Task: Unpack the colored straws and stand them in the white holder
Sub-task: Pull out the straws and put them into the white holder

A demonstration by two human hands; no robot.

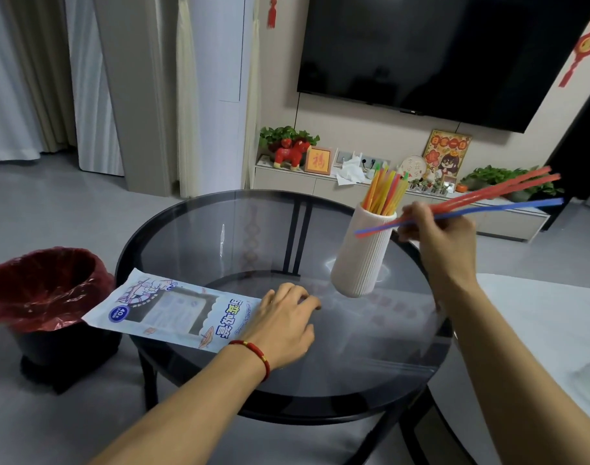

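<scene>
A white ribbed holder [362, 256] stands on the round glass table [219, 236], with several yellow, orange and green straws [386, 191] upright in it. My right hand [436, 229] is raised just right of the holder's mouth and grips a few red and blue straws [498, 199]. They lie nearly level, with their left ends crossing the holder's rim. The flat straw packet [172, 310], pale blue and printed, lies at the table's left edge. My left hand [285, 320] rests on the packet's right end, its fingers loosely curled on the glass.
A black bin with a red liner [42, 290] stands on the floor left of the table. A white surface [548, 317] lies to the right. Beyond the table are a low TV cabinet [287, 181] with ornaments and plants, and a wall-mounted TV [448, 52].
</scene>
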